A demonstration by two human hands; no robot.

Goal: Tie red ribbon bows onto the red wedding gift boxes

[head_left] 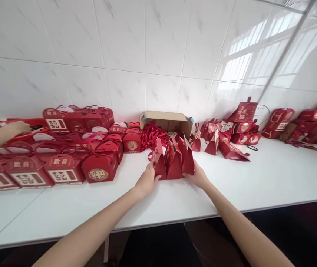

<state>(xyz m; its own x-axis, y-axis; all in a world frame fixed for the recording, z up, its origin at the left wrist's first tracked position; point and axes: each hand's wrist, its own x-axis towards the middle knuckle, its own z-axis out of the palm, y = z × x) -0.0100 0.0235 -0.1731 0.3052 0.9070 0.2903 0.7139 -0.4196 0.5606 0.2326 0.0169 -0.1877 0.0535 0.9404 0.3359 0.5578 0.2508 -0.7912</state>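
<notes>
Three red triangular gift boxes (174,163) stand upright side by side near the middle of the white table. My left hand (148,179) grips the outer face of the leftmost box, its thumb at the front lower edge. On the other side, my right hand (198,175) holds the rightmost box, with its fingers partly hidden behind it. The row is pressed between both hands. Just behind it lie a heap of red ribbons (154,136) and an open cardboard box (166,115).
Rows of red handled gift boxes (63,168) fill the left side. Another person's hand (20,128) reaches into a red tray (40,121) at far left. More triangular boxes (215,142), a black ring (252,147) and stacked red boxes (311,124) are on the right. A tiled wall (125,44) rises behind.
</notes>
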